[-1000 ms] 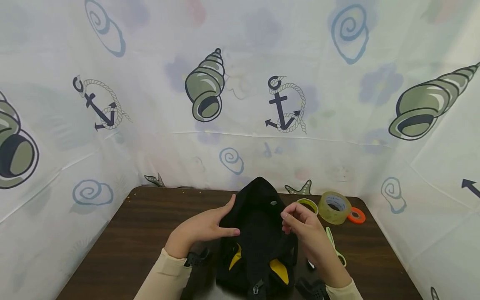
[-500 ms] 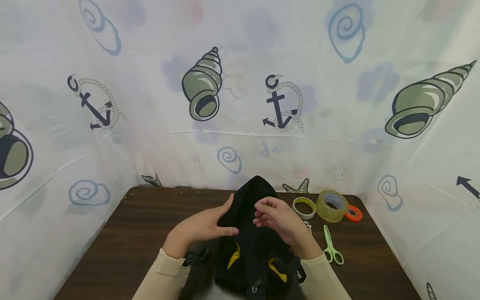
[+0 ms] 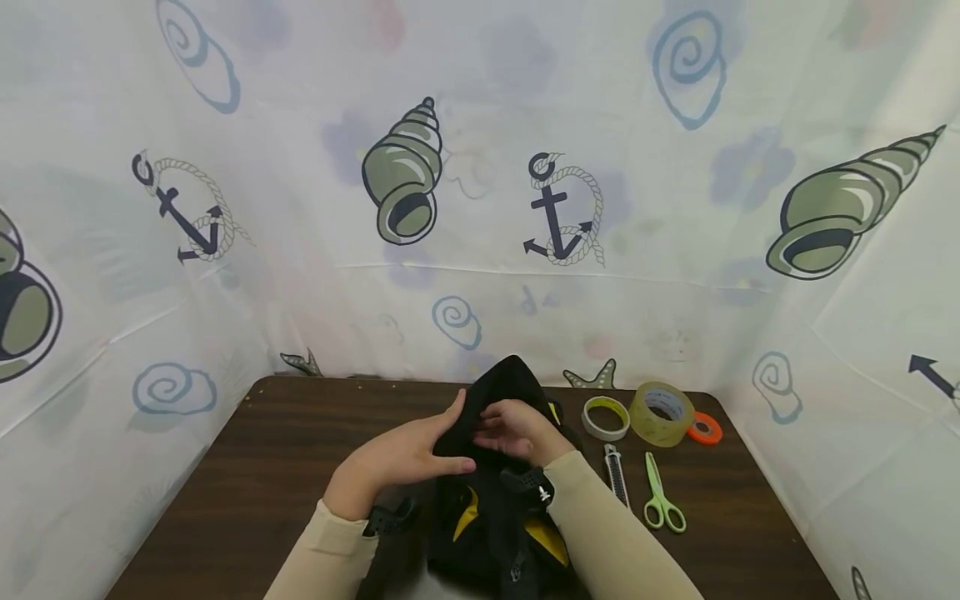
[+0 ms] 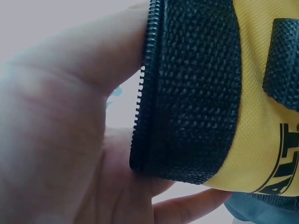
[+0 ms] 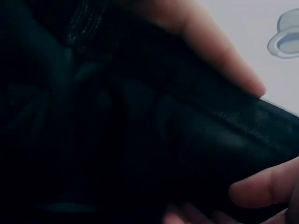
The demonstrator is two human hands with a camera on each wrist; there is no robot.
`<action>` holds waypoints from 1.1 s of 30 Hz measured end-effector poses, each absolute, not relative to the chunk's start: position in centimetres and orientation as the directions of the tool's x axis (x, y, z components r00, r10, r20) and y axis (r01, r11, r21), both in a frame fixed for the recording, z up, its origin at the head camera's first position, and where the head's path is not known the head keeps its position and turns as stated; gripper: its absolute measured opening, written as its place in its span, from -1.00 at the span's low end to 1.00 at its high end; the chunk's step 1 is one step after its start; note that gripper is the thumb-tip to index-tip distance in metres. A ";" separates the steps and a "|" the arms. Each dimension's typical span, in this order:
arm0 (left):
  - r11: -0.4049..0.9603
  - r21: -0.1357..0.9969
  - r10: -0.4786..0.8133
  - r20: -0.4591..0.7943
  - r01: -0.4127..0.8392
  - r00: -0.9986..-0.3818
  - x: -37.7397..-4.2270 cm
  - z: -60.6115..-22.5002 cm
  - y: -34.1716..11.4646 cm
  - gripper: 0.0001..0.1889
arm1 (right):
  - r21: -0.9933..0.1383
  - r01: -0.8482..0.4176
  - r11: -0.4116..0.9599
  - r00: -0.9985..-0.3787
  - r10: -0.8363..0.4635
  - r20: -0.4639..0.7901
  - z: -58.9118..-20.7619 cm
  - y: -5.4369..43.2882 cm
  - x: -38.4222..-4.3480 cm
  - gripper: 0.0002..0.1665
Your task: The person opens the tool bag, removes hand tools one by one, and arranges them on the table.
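A black zippered bag (image 3: 512, 379) with yellow panels stands upright at the front middle of the table, its mouth gaping. My left hand (image 3: 397, 454) grips its left rim, thumb and fingers spread on the edge. Up close in the left wrist view, the black zipper band (image 4: 196, 93) runs between thumb and fingers, beside yellow fabric (image 4: 252, 140) with partly visible lettering. My right hand (image 3: 517, 429) reaches into the mouth with loosely bent fingers and nothing visible in them. The right wrist view shows dark lining (image 5: 140, 130) and the right thumb (image 5: 252, 191); the bag's inside is too dark to see.
Right of the bag lie a utility knife (image 3: 617, 475) and pale green scissors (image 3: 654, 483). Behind them are a white-and-yellow tape roll (image 3: 606, 435), a clear packing tape roll (image 3: 660, 431) and an orange ring (image 3: 714, 430). A printed cloth (image 3: 480, 208) hangs around the brown table (image 3: 285, 467).
My right hand has moved left from the bag's right rim into its mouth, uncovering the utility knife and scissors. The left hand keeps its grip on the rim.
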State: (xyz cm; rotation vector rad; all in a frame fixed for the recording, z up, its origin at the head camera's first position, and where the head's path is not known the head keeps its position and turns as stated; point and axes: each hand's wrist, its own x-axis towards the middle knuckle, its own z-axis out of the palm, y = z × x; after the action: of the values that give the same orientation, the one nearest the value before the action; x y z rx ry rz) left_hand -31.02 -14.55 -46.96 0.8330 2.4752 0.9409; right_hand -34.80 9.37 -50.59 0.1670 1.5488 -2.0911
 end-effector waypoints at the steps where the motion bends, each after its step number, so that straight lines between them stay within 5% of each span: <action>1: 0.604 0.692 0.638 -0.122 0.395 -0.761 -31.0 -47.0 -14.6 0.19 | -0.853 0.479 -0.208 -0.853 -0.341 -0.396 -50.9 9.2 -34.9 -0.53; 6: 0.615 0.686 0.627 -0.127 0.389 -0.769 -30.8 -47.0 -14.6 0.21 | -0.867 0.473 -0.158 -0.850 -0.341 -0.402 -51.8 9.3 -34.7 -0.57; 13: 0.635 0.663 0.616 -0.125 0.397 -0.777 -30.7 -46.8 -14.6 0.21 | -0.899 0.406 0.162 -0.895 -0.130 -0.427 -51.0 10.6 -34.0 -0.62; 19: 0.645 0.653 0.610 -0.128 0.396 -0.782 -30.7 -46.8 -14.7 0.20 | -0.905 0.380 0.192 -0.910 -0.099 -0.403 -51.4 11.1 -34.1 -0.79; 27: 0.634 0.669 0.618 -0.135 0.389 -0.774 -30.6 -46.8 -14.7 0.18 | -0.874 0.353 0.333 -0.901 -0.129 -0.414 -52.6 11.2 -34.3 -0.12; 33: 0.637 0.659 0.621 -0.130 0.401 -0.773 -30.8 -46.7 -14.8 0.18 | -0.842 0.294 0.452 -0.890 -0.190 -0.413 -53.1 11.1 -34.6 0.16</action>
State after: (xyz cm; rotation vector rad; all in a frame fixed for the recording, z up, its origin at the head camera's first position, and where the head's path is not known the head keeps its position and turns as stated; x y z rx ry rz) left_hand -30.76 -14.78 -46.74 0.8154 2.5147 0.8906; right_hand -34.65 11.11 -53.10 0.0873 2.2535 -1.4359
